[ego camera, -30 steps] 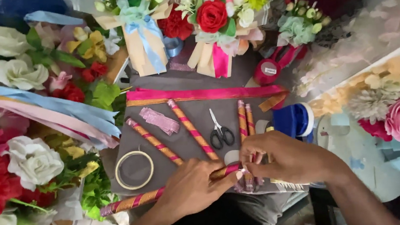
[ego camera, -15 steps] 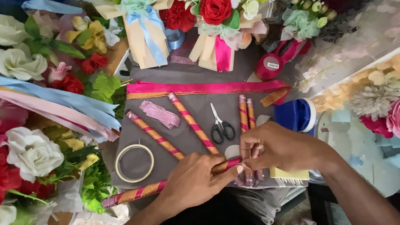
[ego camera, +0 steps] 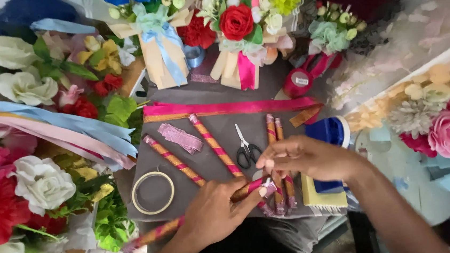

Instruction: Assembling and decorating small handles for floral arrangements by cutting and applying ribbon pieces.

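Note:
My left hand (ego camera: pixel 213 213) grips a long stick wrapped in pink and gold ribbon (ego camera: pixel 156 233), which runs from the lower left up to the middle. My right hand (ego camera: pixel 305 157) pinches the pink ribbon end at the stick's tip (ego camera: pixel 264 186). Both hands meet above the grey work mat (ego camera: pixel 220 132). Under my right hand lie two more wrapped sticks (ego camera: pixel 275 133). Further wrapped sticks (ego camera: pixel 213 143) lie slanted on the mat's middle. Small black scissors (ego camera: pixel 247 150) rest just left of my right hand.
A pink-and-gold ribbon strip (ego camera: pixel 229 107) spans the mat's far edge. A tape ring (ego camera: pixel 152 192), a folded pink lace piece (ego camera: pixel 181 137), a blue roll (ego camera: pixel 330 132) and a yellow pad (ego camera: pixel 321 196) lie about. Artificial flower bouquets (ego camera: pixel 235 24) and loose ribbons (ego camera: pixel 48 129) crowd all sides.
My hands have stayed at the stick's tip, with my right fingers shifting slightly as they work the ribbon end. The view has drifted a little.

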